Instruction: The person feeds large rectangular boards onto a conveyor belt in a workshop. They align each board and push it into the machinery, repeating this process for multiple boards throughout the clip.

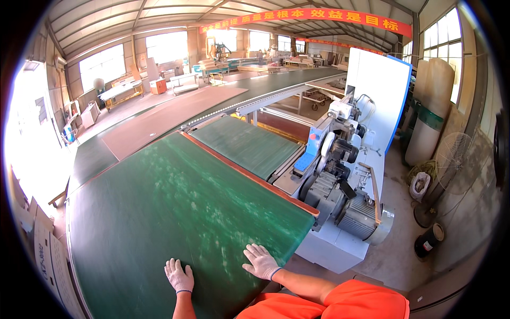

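A wide green conveyor belt [159, 212] fills the space before me, its surface streaked with pale dust. My left hand [179, 276], in a whitish work glove, lies on the near part of the belt with its fingers spread. To its right, my right hand [260, 261] rests on the belt near the right edge, gloved the same way, fingers apart. Neither hand holds anything. A reddish-brown strip [249, 175] borders the far side of this belt, and a second green belt section [241, 144] lies beyond it.
At the right stands a machine with a grey electric motor [358, 217], a blue guard [305, 161] and a tall white panel [374, 85]. A large brown board [175, 118] lies on the farther belt. A fan [452, 157] and a black drum [429, 239] are by the right wall.
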`<state>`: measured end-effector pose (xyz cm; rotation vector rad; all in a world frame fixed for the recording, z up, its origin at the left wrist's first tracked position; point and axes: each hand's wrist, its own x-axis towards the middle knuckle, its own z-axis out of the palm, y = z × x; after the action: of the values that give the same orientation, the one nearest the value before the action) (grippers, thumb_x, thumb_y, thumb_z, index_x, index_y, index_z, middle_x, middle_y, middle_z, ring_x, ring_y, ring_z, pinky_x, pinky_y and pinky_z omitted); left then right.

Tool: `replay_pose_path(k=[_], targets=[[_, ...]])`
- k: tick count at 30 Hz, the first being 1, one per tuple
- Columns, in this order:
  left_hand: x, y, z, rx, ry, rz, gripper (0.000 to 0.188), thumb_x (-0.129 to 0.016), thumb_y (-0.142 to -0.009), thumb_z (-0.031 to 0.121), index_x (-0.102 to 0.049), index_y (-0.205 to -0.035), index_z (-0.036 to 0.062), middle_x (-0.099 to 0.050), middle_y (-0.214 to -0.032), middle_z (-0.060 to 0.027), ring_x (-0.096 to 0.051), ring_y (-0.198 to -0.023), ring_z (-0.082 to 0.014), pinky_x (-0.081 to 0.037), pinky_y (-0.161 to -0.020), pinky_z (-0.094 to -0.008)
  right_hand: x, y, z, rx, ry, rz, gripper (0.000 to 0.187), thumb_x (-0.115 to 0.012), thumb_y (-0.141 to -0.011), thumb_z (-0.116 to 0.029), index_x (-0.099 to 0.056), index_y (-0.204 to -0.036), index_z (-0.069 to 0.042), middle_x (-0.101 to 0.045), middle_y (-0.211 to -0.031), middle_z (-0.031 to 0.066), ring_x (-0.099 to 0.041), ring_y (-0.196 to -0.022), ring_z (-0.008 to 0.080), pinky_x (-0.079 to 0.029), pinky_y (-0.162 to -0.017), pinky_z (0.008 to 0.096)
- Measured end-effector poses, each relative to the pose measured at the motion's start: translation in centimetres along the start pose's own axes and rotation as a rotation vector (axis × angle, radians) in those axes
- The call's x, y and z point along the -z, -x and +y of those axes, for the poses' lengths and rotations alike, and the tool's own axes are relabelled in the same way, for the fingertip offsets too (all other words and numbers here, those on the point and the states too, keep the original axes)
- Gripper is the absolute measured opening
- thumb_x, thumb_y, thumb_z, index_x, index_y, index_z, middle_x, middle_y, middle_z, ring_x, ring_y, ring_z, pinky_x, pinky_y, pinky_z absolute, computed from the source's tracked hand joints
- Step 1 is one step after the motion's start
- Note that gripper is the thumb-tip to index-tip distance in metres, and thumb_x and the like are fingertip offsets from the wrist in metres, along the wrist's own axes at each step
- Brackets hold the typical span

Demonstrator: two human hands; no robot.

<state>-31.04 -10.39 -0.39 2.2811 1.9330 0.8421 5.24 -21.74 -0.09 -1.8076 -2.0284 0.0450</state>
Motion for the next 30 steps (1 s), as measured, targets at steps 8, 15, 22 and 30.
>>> replay_pose_path(k=[8,15,22,30], targets=[[0.10,-0.19,0.33,0.000,-0.001,-0.002,0.053,-0.069,-0.099,0.033,-0.067,-0.137,-0.0037,-0.058,-0.157,-0.0261,-0.046,-0.153,-0.0469,-0.028,-0.133,-0.0579,0.19,-0.18,0.14,0.005,0.007,0.012,0.074,-0.059,-0.108,-0.054,-0.055,-0.158,0.000,-0.047,-0.170,0.0224,-0.040,-0.161,0.0413,-0.029,-0.134,0.0532],[-0.23,-0.22,0.33,0.004,-0.009,0.001,0.053,-0.069,-0.099,0.033,-0.067,-0.137,-0.0039,-0.058,-0.156,-0.0262,-0.046,-0.153,-0.0469,-0.029,-0.132,-0.0584,0.22,-0.31,0.22,0.006,0.018,0.006,0.074,-0.060,-0.108,-0.054,-0.055,-0.158,0.000,-0.048,-0.169,0.0230,-0.040,-0.160,0.0419,-0.030,-0.133,0.0532],[-0.55,-0.11,0.20,-0.007,-0.007,0.009,0.052,-0.069,-0.099,0.033,-0.067,-0.137,-0.0036,-0.058,-0.157,-0.0264,-0.046,-0.152,-0.0470,-0.029,-0.132,-0.0586,0.38,-0.47,0.09,0.011,-0.004,0.010,0.074,-0.059,-0.108,-0.054,-0.055,-0.158,0.001,-0.048,-0.169,0.0231,-0.040,-0.160,0.0419,-0.029,-0.134,0.0532],[-0.73,-0.13,0.17,-0.008,-0.010,0.017,0.052,-0.070,-0.098,0.032,-0.067,-0.136,-0.0033,-0.059,-0.156,-0.0258,-0.047,-0.152,-0.0474,-0.030,-0.132,-0.0585,0.55,-0.57,0.00,-0.001,0.005,-0.020,0.075,-0.059,-0.108,-0.055,-0.055,-0.158,0.001,-0.047,-0.170,0.0232,-0.039,-0.161,0.0415,-0.029,-0.134,0.0529]])
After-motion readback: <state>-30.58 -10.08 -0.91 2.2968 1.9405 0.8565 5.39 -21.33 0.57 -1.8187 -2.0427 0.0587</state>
